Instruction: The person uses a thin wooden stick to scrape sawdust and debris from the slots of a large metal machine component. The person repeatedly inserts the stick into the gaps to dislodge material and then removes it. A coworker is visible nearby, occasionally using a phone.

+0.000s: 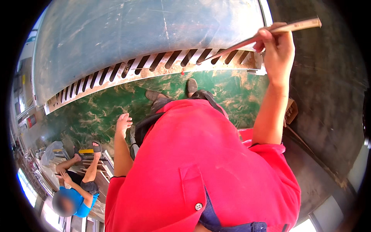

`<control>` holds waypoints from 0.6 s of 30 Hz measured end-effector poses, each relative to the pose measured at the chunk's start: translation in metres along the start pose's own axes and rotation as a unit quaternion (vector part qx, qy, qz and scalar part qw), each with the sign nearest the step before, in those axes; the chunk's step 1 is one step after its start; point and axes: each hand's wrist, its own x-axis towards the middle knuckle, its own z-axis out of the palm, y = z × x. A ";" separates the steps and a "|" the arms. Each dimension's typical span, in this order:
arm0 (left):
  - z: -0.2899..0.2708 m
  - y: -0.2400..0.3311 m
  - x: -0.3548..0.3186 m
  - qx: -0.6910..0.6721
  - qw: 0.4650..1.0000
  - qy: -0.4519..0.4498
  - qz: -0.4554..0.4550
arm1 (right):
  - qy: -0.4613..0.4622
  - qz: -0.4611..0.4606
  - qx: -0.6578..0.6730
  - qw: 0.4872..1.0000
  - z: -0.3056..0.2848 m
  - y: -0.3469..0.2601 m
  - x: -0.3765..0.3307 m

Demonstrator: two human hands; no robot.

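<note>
My right hand is raised at the upper right, closed around a long thin wooden stick. The stick's pale thick end juts out to the right of my fist, while its dark thin end slants down left to a slotted pale ledge. Around the tip, the ledge has a row of dark slanted slots and brown dust on it. Whether the tip touches the ledge I cannot tell. Low at my left side hangs my left hand, its fingers loosely bent and nothing visible in them.
A large grey-blue panel rises behind the ledge. Dust streaks the green floor around my feet. A dark board stands at the right, near a cardboard box. At the lower left sits a person in blue, beside stacked boards.
</note>
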 end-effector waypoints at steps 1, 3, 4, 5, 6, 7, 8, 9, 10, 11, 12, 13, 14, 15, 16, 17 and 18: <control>0.000 -0.001 0.001 -0.004 1.000 0.000 -0.004 | 0.002 0.017 0.030 0.999 -0.012 0.010 -0.002; -0.002 -0.004 0.002 -0.005 1.000 -0.001 -0.010 | 0.010 0.036 0.098 0.994 -0.030 0.050 -0.011; -0.004 -0.009 0.005 0.001 1.000 -0.006 -0.015 | 0.041 0.056 0.110 0.992 -0.032 0.065 -0.020; -0.006 -0.011 0.005 0.007 1.000 -0.009 -0.026 | 0.072 0.076 0.122 0.987 -0.033 0.075 -0.028; -0.007 -0.013 0.005 0.009 0.999 -0.006 -0.035 | 0.096 0.070 0.131 0.984 -0.034 0.074 -0.033; -0.007 -0.012 0.006 0.012 0.999 -0.003 -0.044 | 0.081 0.006 0.140 0.987 -0.042 0.073 -0.035; -0.008 -0.013 0.006 0.014 0.999 -0.001 -0.045 | 0.112 -0.008 0.107 0.988 -0.049 0.057 -0.035; -0.009 -0.014 0.004 0.015 0.999 -0.001 -0.042 | 0.144 -0.019 0.074 0.987 -0.060 0.035 -0.032; -0.010 -0.009 0.006 0.021 0.999 -0.011 -0.036 | 0.162 -0.041 0.054 0.984 -0.075 0.014 -0.030; -0.010 -0.007 0.007 0.023 0.999 -0.015 -0.030 | 0.177 -0.065 0.041 0.981 -0.090 0.002 -0.027; -0.009 -0.006 0.006 0.021 0.999 -0.011 -0.029 | 0.188 -0.080 0.028 0.978 -0.101 -0.009 -0.025; -0.008 -0.004 0.005 0.020 0.999 -0.007 -0.027 | 0.199 -0.094 0.015 0.975 -0.110 -0.018 -0.025; -0.006 -0.001 0.006 0.018 1.000 -0.003 -0.024 | 0.223 -0.088 0.000 0.971 -0.117 -0.027 -0.026; -0.006 0.000 0.010 0.019 1.000 -0.006 -0.017 | 0.246 -0.080 -0.015 0.966 -0.124 -0.037 -0.029; -0.006 0.001 0.015 0.020 1.000 -0.008 -0.011 | 0.243 -0.086 -0.016 0.966 -0.133 -0.044 -0.032; -0.005 0.003 0.017 0.022 1.000 -0.011 -0.005 | 0.249 -0.089 -0.033 0.964 -0.142 -0.048 -0.036; -0.003 0.008 0.015 0.019 1.000 -0.010 -0.002 | 0.242 -0.083 -0.038 0.966 -0.145 -0.049 -0.038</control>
